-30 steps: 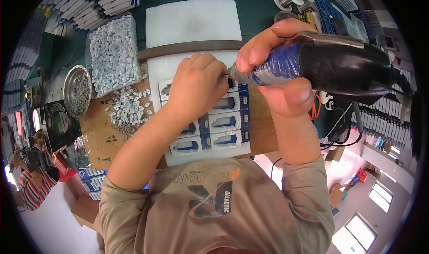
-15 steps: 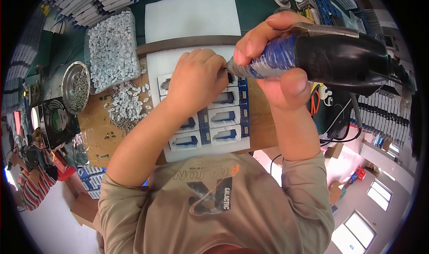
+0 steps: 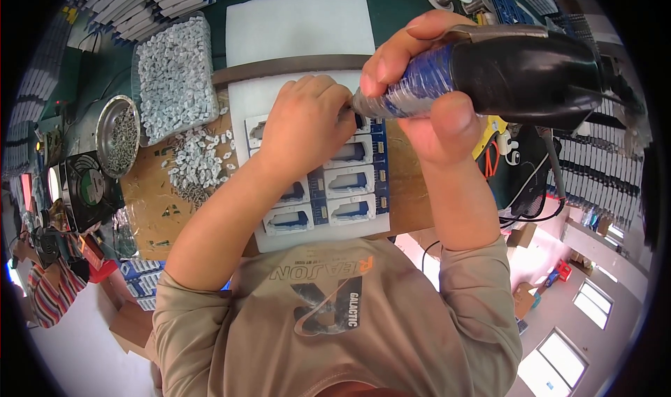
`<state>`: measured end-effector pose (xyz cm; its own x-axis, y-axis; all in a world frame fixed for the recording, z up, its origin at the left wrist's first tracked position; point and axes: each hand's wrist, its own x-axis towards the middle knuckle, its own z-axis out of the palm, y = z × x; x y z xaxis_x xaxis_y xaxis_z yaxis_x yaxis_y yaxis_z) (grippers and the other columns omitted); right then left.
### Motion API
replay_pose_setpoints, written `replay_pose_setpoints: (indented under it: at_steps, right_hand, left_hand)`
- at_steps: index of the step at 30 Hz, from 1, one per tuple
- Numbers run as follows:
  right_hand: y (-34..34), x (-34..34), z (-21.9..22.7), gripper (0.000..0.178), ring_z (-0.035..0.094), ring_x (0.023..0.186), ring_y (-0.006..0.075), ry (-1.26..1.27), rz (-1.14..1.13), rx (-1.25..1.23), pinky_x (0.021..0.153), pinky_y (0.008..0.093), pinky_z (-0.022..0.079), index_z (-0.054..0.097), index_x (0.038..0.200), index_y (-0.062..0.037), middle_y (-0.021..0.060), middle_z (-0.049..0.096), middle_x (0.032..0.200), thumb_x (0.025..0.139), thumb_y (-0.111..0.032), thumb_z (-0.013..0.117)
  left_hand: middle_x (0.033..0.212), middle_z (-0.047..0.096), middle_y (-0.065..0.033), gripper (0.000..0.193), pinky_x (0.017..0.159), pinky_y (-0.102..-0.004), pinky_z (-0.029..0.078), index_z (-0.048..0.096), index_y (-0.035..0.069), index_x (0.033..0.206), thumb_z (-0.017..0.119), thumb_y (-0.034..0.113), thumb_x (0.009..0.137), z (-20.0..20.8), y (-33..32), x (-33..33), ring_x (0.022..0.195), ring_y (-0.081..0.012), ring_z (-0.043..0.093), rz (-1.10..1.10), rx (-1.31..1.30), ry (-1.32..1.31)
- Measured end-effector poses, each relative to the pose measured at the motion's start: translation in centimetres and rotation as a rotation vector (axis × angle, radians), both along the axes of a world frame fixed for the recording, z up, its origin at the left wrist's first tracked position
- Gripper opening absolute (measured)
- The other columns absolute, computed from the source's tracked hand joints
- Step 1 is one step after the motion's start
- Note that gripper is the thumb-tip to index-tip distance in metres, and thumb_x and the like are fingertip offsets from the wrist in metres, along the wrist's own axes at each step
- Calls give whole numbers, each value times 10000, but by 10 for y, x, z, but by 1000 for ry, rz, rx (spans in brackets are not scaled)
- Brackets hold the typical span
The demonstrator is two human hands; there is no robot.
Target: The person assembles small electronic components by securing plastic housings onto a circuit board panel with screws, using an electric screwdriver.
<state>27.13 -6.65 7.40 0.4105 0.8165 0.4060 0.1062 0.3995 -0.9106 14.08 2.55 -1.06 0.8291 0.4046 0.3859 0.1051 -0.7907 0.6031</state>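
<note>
My right hand (image 3: 447,128) grips an electric screwdriver (image 3: 521,75), its body black and its front part wrapped in blue and clear film. The tool lies nearly level, its tip pointing left toward the fingers of my left hand (image 3: 300,121). Those fingers are curled and pressed together over the upper part of a blue circuit board panel (image 3: 319,212); whatever they pinch is hidden. Several white plastic frames (image 3: 351,180) sit in rows on the panel. Beneath it lies a white foam sheet (image 3: 244,93). My left hand and the screwdriver hide the panel's far rows.
Left of the panel are a loose pile of small white parts (image 3: 199,161), a clear tub (image 3: 209,61) full of them, and a metal bowl (image 3: 102,135) of screws. A dark curved bar (image 3: 293,64) crosses behind. A small fan (image 3: 87,191) stands far left.
The screwdriver and my right hand have shifted slightly to the left and away from me. My left hand has barely moved.
</note>
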Motion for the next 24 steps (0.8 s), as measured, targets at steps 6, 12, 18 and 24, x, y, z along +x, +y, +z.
replay_pose_setpoints:
  at_steps: [6, 12, 18, 24]
  right_hand:
    - [5, -2, -4, 684, 633, 714, 229, 5, 73, 47, 660, 360, 545, 497, 1199, -33, 136, 618, 862, 780, -481, 800]
    - [14, -3, -10, 593, 633, 710, 215, -53, 58, 37, 642, 336, 530, 535, 1132, -30, 118, 621, 817, 776, -412, 816]
    - [17, -5, -13, 574, 629, 700, 209, -35, 49, 80, 654, 331, 528, 529, 1144, -13, 116, 629, 811, 798, -386, 795]
    - [21, -10, -11, 353, 611, 788, 118, 43, -37, 190, 698, 264, 494, 638, 981, -16, 41, 649, 885, 753, -188, 845]
  left_hand:
    - [777, 600, -93, 81, 733, -423, 453, 626, 51, 751, 661, 113, 713, -2, -1, 2, 810, -304, 597, 18, -21, 45]
    - [763, 590, -98, 104, 726, -432, 452, 609, 46, 738, 668, 124, 703, -11, 3, 3, 797, -319, 592, -9, -148, -1]
    - [767, 597, -116, 113, 710, -445, 457, 603, 37, 736, 670, 122, 702, -12, 5, 6, 783, -338, 592, -46, -86, -51]
    - [750, 594, -135, 120, 711, -465, 464, 601, 20, 741, 669, 113, 707, 3, 3, 2, 775, -357, 591, -46, -54, -1]
